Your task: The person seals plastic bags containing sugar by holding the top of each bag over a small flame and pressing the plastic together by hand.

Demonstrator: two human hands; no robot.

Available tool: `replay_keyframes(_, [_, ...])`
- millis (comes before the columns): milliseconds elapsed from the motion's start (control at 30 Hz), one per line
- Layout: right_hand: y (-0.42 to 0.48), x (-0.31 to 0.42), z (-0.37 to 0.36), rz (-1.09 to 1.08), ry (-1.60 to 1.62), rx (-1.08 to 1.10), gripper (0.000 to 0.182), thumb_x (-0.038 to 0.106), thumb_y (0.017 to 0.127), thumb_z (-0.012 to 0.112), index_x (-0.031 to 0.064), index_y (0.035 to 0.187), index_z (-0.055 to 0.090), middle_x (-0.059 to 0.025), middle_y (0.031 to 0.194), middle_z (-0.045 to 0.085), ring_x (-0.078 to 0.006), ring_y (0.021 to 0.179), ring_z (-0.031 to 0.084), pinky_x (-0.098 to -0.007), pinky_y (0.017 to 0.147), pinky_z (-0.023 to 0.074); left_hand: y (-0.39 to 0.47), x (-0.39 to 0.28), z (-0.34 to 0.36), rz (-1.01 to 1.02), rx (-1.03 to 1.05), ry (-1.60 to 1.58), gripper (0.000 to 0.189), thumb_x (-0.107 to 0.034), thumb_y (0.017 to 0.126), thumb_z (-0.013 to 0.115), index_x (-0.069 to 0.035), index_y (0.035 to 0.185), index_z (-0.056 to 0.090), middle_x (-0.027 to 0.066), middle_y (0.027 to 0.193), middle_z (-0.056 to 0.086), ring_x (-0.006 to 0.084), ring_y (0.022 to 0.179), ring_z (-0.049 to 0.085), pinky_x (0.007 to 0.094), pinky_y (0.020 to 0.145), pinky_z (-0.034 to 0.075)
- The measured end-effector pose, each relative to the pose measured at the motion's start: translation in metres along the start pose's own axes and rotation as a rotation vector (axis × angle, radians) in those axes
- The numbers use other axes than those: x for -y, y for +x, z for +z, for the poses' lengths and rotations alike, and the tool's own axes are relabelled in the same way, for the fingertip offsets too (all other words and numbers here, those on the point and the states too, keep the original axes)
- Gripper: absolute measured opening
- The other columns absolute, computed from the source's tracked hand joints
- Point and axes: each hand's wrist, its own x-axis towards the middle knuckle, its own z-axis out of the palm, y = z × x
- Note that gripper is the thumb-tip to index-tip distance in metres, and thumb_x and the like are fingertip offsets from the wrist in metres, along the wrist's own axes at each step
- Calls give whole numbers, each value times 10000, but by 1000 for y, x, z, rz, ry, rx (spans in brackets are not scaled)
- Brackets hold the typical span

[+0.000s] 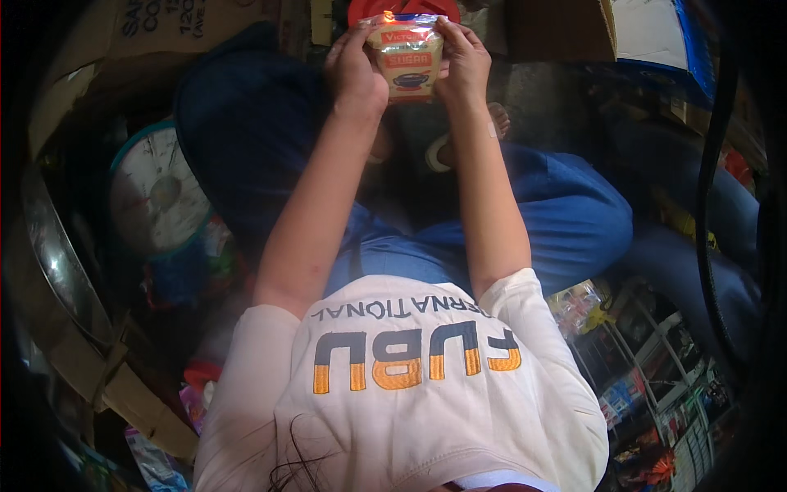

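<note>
A clear plastic packet of light brown sugar (409, 67) is held up at the top middle of the view, its printed face showing. My left hand (358, 71) grips its left side, with the thumb near the top corner. On the right side, my right hand (462, 61) holds the other edge, thumb and fingers at the upper corner. The top edge of the packet is stretched between both hands and shines. Just behind it, a red plastic thing (430, 8) is partly hidden by the packet.
A round dial scale (161, 187) with a teal rim stands left of my legs. Cardboard boxes (237, 27) lie at the upper left, and an open blue-edged box (652, 31) at the upper right. Another person's leg (695, 264) is at the right, near a wire rack (661, 393) with small packets.
</note>
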Motion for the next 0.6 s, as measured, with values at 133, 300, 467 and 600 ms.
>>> replay_keyframes(133, [-6,-2,10,45,25,15,116,51,734,644,-20,761,556,-67,702,588,-112,597,558,-218,534,458,3,-7,-7,-4,-30,-25,94,38,755,543,12,844,561,125,851,608,206,833,574,314,779,471])
replay_keyframes(300, [-4,-10,5,92,25,69,48,35,757,608,7,761,569,-66,723,600,-123,623,570,-230,585,475,3,-9,-13,38,-105,-11,104,2,788,523,25,887,550,131,880,591,214,845,567,327,792,467])
replay_keyframes(467, [-9,-19,14,80,-46,74,38,30,766,599,5,783,575,-60,729,601,-117,644,572,-232,603,478,2,-19,-21,20,-130,38,154,-67,838,468,29,949,518,132,927,575,227,895,550,337,822,440])
replay_keyframes(600, [-8,-15,15,45,-59,57,66,35,755,610,-20,771,577,-76,746,609,-117,655,574,-231,610,474,9,-14,-27,11,-135,-11,133,-28,810,492,30,925,527,121,892,562,223,862,553,315,786,456])
